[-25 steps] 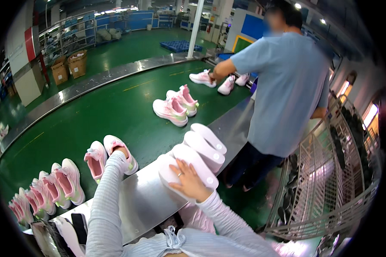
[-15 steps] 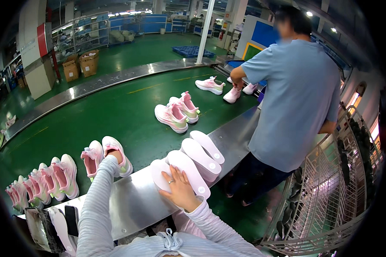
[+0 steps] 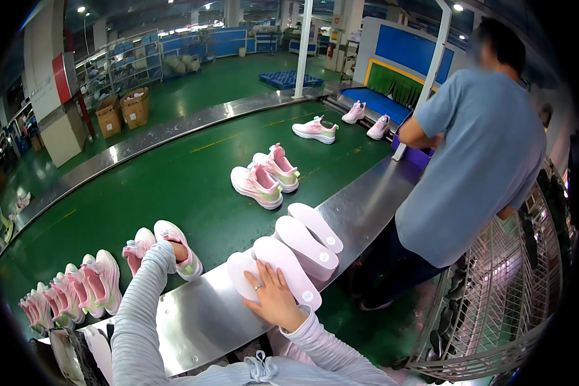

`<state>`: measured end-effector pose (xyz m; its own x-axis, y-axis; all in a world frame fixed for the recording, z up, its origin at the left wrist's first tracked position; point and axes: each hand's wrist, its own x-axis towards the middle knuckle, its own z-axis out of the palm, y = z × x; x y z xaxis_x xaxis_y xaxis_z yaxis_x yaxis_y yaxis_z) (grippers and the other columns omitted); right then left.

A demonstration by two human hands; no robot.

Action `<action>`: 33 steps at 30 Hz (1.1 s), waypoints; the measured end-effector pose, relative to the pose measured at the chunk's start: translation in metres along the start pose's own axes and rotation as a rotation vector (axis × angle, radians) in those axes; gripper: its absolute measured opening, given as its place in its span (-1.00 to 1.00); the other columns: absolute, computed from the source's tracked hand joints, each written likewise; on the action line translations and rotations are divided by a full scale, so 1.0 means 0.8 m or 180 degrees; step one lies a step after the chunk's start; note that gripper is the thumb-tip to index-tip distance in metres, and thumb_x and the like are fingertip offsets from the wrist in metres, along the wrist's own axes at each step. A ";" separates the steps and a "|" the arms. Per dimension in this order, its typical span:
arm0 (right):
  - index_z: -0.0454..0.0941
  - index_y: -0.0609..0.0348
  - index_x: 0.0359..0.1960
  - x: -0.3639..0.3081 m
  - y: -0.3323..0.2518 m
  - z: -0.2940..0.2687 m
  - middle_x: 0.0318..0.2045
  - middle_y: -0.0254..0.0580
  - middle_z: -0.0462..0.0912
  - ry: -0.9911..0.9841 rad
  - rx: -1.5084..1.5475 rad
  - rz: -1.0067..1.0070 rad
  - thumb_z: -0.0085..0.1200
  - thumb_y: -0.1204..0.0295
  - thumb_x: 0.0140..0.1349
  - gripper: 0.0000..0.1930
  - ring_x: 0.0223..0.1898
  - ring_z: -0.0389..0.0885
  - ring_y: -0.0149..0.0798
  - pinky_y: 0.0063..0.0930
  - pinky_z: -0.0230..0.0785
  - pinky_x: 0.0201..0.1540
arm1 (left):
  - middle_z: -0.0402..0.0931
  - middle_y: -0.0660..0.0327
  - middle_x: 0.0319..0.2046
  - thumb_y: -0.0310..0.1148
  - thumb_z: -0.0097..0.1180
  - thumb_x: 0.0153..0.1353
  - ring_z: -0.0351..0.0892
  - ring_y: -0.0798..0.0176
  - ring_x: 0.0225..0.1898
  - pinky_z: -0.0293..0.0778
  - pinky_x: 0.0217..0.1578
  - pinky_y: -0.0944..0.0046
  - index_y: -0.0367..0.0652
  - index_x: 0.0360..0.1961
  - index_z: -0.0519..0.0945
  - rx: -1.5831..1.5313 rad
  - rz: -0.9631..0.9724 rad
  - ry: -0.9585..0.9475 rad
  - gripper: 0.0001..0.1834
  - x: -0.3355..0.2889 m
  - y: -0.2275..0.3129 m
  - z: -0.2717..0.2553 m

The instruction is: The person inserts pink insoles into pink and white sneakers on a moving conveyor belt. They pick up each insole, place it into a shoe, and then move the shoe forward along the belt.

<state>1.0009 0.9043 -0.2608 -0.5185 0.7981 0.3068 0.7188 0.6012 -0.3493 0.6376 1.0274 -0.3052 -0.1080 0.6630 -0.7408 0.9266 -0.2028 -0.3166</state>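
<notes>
The left hand (image 3: 179,251) is inside a pink-and-white shoe (image 3: 167,231) at the lower left of centre; its fingers are hidden, so I cannot tell how they grip. Another shoe (image 3: 135,249) stands just beside it, partly behind the left sleeve (image 3: 138,309).

The right hand (image 3: 273,297), with a ring on one finger, lies palm down on the pale pink insoles (image 3: 284,265) at lower centre, its fingers extended and not closed around them. More insoles lean in a row just to the right, along the metal ledge (image 3: 196,315).

A shoe row (image 3: 109,276) stands at lower left. On the green belt (image 3: 141,186), a shoe pair (image 3: 257,184) sits near the centre, with three shoes farther up, toward the upper right. There, a person in a blue shirt (image 3: 469,161) stands between the ledge and a wire rack (image 3: 489,309).
</notes>
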 end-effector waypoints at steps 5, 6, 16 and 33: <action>0.21 -0.03 0.27 -0.001 -0.001 0.001 0.27 0.17 0.14 -0.0005 -0.0330 -0.0016 0.07 0.03 0.10 -0.30 0.26 0.19 0.12 0.06 -0.02 0.26 | 0.64 0.11 -0.45 -0.34 0.03 -0.02 0.65 -0.04 -0.31 0.56 -0.36 0.01 -0.10 -0.46 0.69 -0.0272 -0.0132 0.2206 -0.80 -0.035 0.092 -0.103; 0.21 -0.03 0.27 -0.001 -0.001 0.001 0.26 0.17 0.15 0.0071 -0.0368 0.0004 0.06 0.02 0.11 -0.31 0.25 0.20 0.12 0.07 -0.01 0.26 | 0.63 0.08 -0.36 -0.34 0.01 -0.01 0.64 -0.06 -0.31 0.55 -0.35 0.00 -0.12 -0.41 0.68 -0.0440 0.0135 0.2345 -0.78 -0.032 0.112 -0.131; 0.59 0.24 -0.26 0.006 -0.001 -0.015 -0.37 0.01 0.56 0.1470 -0.0645 -0.0412 -0.10 0.19 0.31 -0.65 -0.28 0.54 -0.10 0.07 0.28 0.09 | 0.26 -0.02 0.18 -0.07 -0.03 0.22 0.43 -0.11 0.06 0.35 0.06 0.06 -0.14 0.29 0.12 -0.2226 0.1388 0.2848 -0.32 0.114 0.235 -0.256; 0.32 0.10 0.18 -0.006 -0.012 -0.032 0.17 0.08 0.28 0.0211 -0.0281 0.0162 0.13 0.08 0.06 -0.35 0.15 0.30 0.07 0.02 0.10 0.17 | 0.43 0.00 -0.19 0.00 -0.09 0.25 0.56 -0.18 -0.29 0.47 -0.29 -0.05 -0.19 -0.17 0.41 -0.2166 0.0292 0.3030 -0.57 -0.066 0.119 0.016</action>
<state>1.0082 0.8937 -0.2365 -0.4506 0.8214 0.3496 0.7829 0.5518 -0.2874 0.7268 0.9638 -0.3043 0.0150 0.9959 0.0888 0.9496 -0.0420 0.3107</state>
